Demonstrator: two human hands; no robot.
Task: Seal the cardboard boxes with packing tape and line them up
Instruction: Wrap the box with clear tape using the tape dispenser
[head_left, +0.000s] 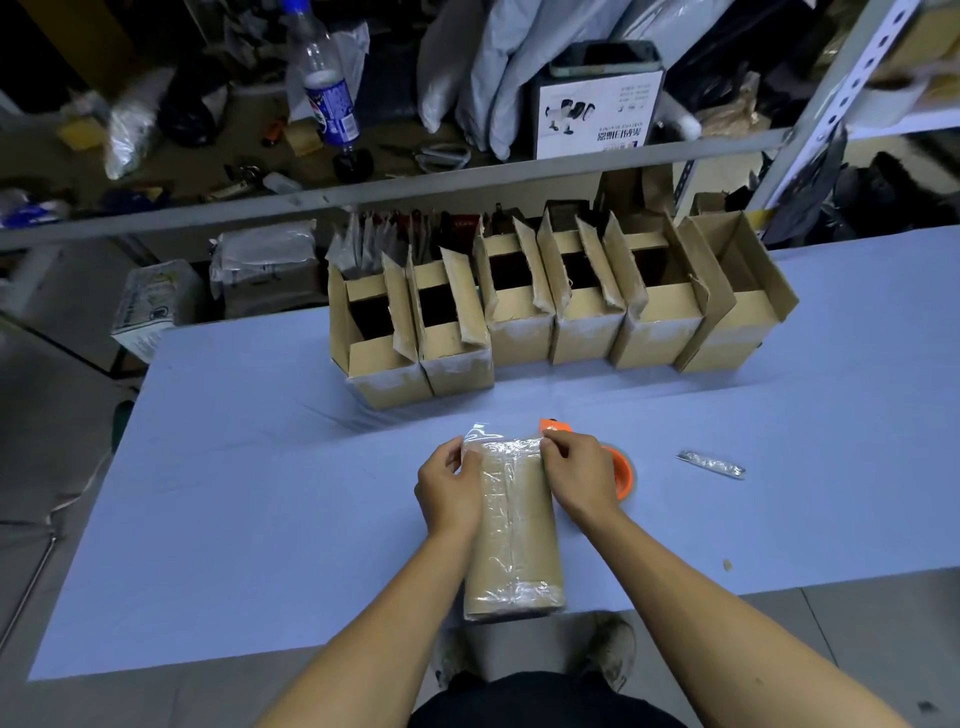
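Cardboard box (511, 525) under my hands lies flat on the blue table (234, 467), its long axis running straight away from me, near end at the table's front edge. The far end is where the work is: both hands sit at that end, one on each side, about equally near.

My left hand (449, 491) has its fingers curled over the box's far left corner, thumb pressing on the clear tape (485, 434) that sticks up loose past the end. My right hand (579, 475) has its fingertips (549, 446) bunched together on the far right corner, pinching or pressing the tape down; I can't quite tell which from this angle. Neither hand is spread wide.

Just behind my right hand lies the orange tape dispenser (621, 467), mostly hidden by it. I judge the next move is folding that loose tape flap down over the far end.

Further out, a row of open boxes (550, 317) stands side by side, flaps up, well apart from this one. A crumpled scrap (711, 463) lies off to the right.
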